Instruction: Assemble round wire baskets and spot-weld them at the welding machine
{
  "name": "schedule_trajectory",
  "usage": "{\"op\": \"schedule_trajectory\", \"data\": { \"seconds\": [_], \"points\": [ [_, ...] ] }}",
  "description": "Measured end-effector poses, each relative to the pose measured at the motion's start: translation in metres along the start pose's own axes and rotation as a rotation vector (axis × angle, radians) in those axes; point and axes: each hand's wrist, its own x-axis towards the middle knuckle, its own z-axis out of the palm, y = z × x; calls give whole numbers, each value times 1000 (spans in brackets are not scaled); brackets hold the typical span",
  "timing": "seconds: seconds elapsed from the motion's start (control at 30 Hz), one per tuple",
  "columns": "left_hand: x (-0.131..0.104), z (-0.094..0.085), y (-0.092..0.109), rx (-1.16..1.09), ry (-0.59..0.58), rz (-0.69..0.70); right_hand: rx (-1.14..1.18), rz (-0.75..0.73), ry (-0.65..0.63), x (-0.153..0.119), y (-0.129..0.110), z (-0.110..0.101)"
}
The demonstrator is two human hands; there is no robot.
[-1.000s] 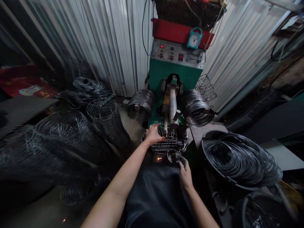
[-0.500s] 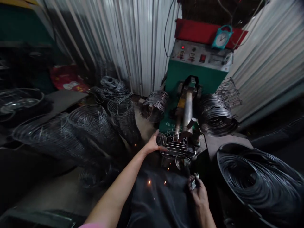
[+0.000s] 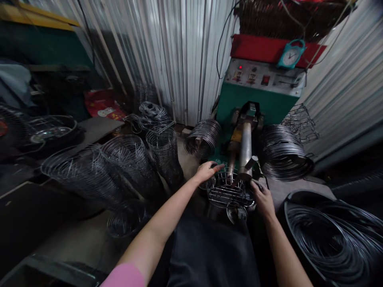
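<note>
A round wire basket [image 3: 225, 195] with parallel bars sits around the lower arm of a green welding machine [image 3: 251, 95], under its thick metal upper electrode arm [image 3: 245, 145]. My left hand [image 3: 208, 171] is at the basket's far left rim, its darkened thumb and fingers closed on the wire. At the right side of the basket, close to the electrode tip, is my right hand [image 3: 263, 198]. Its fingers are bent together, and what they hold is hidden. A small round metal dish or ring [image 3: 236, 213] hangs at the basket's near side.
Tall stacks of wire rings [image 3: 125, 149] stand on the left. Ring coils hang left [image 3: 203, 137] and right [image 3: 281, 149] of the machine. A black tub [image 3: 295, 239] of wire hoops is at the right. A teal clock [image 3: 290, 56] leans on the control panel.
My right hand has moved up from my lap, where it held small metal pieces, to the basket's right side. My left hand has shifted to the far rim. The orange sparks are gone.
</note>
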Motion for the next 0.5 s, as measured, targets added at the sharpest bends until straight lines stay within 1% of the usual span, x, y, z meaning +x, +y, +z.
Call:
{"op": "schedule_trajectory", "data": {
  "seconds": [0.07,0.1,0.13,0.2,0.23,0.3,0.37,0.43,0.5],
  "points": [
    [14,-3,6,102,-61,-26,-168,-119,-77,37,-13,10],
    [19,-3,7,137,-97,-31,-236,-151,-147,51,-17,14],
    [23,-3,7,161,-132,-26,-284,-162,-233,63,-19,18],
    [30,-1,5,192,-177,12,-295,-121,-401,77,-19,24],
    [33,1,4,203,-179,31,-278,-92,-448,81,-17,27],
    [39,5,1,210,-135,34,-244,-55,-451,87,-12,32],
    [44,8,0,184,-81,11,-237,-45,-395,91,-7,34],
    [44,6,-3,141,-60,18,-247,-44,-377,95,-4,29],
    [38,-2,-9,68,-89,52,-260,-40,-392,96,-4,16]
  ]
}}
